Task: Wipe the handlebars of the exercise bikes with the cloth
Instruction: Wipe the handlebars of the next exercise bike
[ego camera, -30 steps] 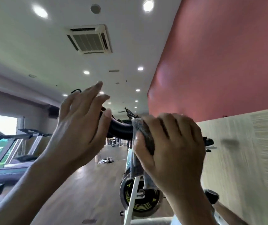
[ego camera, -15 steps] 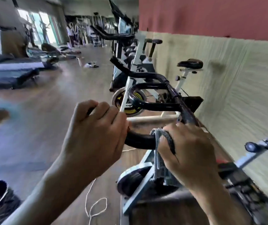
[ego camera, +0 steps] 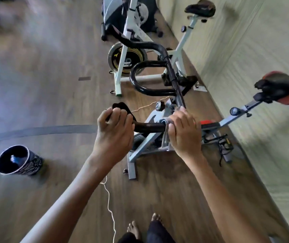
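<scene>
A person's left hand (ego camera: pixel 114 128) curled round the near end of the black handlebar (ego camera: pixel 149 128) of a grey-framed exercise bike (ego camera: pixel 140 146), steadying it. The right hand (ego camera: pixel 184 132) was wrapped round the same bar just to the three o'clock side, fingers closed over a grey cloth (ego camera: pixel 165 139). A fold of the cloth hung below the knuckles. A short bare length of bar showed between the two hands, and the cloth lay against the bar where it met the cross tube, close to the centre of the view.

Judging by that grip, the wipe was under way on the near arm of this bike's bars. The inner loop (ego camera: pixel 140 81) and the far arm (ego camera: pixel 140 44), both toward twelve o'clock of the hands, lay beyond the cloth; the picture gave no means of telling whether they had been cleaned. The stretch under the left hand looked likely to need a pass once that hand moved off.

A white-framed second bike (ego camera: pixel 119 71) stood at twelve o'clock, and another machine (ego camera: pixel 121 13) stood beyond it, so the job appeared far from finished. This bike's red-and-black saddle (ego camera: pixel 280 88) was at two o'clock, by the pale wall (ego camera: pixel 245 41).

A dark patterned bin (ego camera: pixel 19 160) stood on the wooden floor (ego camera: pixel 52 85) at eight o'clock. A thin white cord (ego camera: pixel 108 199) trailed toward the bare feet (ego camera: pixel 135 228) at six o'clock.
</scene>
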`<action>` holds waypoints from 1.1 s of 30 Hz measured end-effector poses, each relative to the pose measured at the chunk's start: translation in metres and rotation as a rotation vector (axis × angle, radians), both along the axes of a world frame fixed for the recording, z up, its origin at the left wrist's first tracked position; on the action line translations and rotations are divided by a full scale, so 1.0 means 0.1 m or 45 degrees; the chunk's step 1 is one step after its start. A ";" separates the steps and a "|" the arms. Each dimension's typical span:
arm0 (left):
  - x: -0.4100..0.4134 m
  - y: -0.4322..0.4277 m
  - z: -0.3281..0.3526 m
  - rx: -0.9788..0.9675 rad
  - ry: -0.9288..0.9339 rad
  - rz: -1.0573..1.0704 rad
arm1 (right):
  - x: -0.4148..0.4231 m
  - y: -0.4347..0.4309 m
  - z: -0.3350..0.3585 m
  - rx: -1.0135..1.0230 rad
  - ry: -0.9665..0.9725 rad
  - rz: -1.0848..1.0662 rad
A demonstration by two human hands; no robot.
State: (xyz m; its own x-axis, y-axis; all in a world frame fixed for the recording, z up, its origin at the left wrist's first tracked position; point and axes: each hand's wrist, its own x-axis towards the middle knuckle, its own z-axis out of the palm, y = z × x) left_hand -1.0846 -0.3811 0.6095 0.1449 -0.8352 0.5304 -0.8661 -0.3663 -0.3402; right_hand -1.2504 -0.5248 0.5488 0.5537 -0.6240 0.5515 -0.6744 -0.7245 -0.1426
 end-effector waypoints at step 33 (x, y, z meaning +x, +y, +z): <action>-0.23 -0.22 -0.28 0.194 0.255 -0.125 | 0.20 -0.27 0.35 0.960 0.045 -0.151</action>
State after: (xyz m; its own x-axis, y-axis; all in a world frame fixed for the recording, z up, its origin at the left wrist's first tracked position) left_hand -1.1078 -0.4032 0.5817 0.1484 -0.9186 0.3662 -0.9506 -0.2346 -0.2032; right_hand -1.2304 -0.5519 0.5840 0.4688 -0.8810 -0.0641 -0.7550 -0.3619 -0.5468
